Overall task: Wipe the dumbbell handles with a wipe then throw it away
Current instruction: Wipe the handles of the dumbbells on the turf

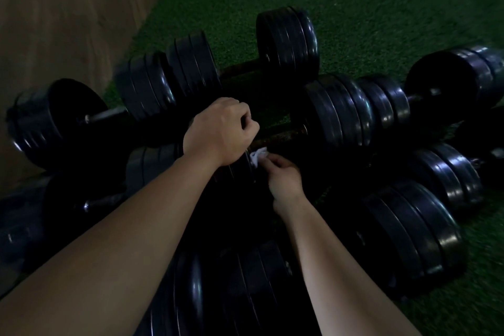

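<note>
Clamps the left hand [221, 131] over the left end of the rusty handle [282, 135], fingers curled tight, apparently round the bar itself, likely to stop the dumbbell rolling under the rubbing. Pinches the white wipe [257, 156] in the right hand [285, 176], fingertips bunched on the crumpled sheet, just below that handle; touching it or not, too dim to tell. Leaves the handle's right stretch bare up to the black plates [338, 109], presumably next to be wiped. Green turf [381, 8] beyond the handle.
</note>
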`<action>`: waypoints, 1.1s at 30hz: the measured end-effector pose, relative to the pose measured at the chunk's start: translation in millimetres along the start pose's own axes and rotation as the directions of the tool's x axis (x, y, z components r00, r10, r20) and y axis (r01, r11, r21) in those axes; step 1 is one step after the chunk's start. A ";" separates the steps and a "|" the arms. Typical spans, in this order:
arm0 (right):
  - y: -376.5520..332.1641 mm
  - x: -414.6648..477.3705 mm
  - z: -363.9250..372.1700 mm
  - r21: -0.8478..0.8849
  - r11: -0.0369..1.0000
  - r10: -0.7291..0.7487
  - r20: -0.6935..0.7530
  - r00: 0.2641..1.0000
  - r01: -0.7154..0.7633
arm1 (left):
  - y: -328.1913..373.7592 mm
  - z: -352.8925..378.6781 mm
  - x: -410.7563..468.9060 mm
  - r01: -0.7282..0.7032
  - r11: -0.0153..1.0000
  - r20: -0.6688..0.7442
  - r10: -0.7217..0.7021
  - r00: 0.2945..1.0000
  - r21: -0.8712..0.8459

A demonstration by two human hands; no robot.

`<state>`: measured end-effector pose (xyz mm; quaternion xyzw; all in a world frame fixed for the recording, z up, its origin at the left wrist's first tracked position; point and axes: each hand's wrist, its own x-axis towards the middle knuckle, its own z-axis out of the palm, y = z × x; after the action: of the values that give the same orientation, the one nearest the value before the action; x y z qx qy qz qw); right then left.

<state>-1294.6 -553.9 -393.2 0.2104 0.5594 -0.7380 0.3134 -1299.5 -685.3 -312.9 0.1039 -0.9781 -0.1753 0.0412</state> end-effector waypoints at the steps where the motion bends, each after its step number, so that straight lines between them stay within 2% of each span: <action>1: -1.7 -4.5 -1.7 -0.003 1.000 -0.019 0.021 1.000 0.019 | -0.3 -0.3 0.4 0.002 1.000 0.002 -0.002 1.000 -0.004; 8: -27.8 -40.6 -3.6 0.012 0.989 -0.146 0.068 0.987 0.146 | 3.4 -8.3 0.4 -0.017 0.998 0.049 0.019 0.999 -0.059; 12: -45.2 -55.5 -3.8 0.025 0.979 -0.204 0.077 0.976 0.202 | 4.9 -17.5 0.0 -0.019 0.980 0.094 0.038 0.995 -0.198; 19: -78.8 -62.1 -9.1 -0.068 0.914 -0.393 0.102 0.914 0.401 | 23.0 -35.8 -5.9 -0.066 0.901 0.189 0.161 0.969 -0.428; 25: -99.4 -40.6 -8.3 -0.130 0.881 -0.461 -0.018 0.887 0.455 | 33.9 -37.8 9.1 -0.092 0.856 0.114 0.172 0.978 -0.509; 30: -121.8 -18.2 5.1 -0.260 0.809 -0.542 0.018 0.840 0.527 | 30.8 -37.9 33.5 -0.070 0.851 0.017 0.092 0.996 -0.520; 33: -138.4 -4.0 14.0 -0.397 0.721 -0.601 0.047 0.798 0.567 | 24.3 -39.8 48.5 -0.029 0.858 -0.042 0.008 0.999 -0.513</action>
<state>-1387.8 -541.8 -290.5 -0.0124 0.7456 -0.6619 0.0759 -1346.8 -686.8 -265.0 0.0831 -0.8962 -0.4268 0.0880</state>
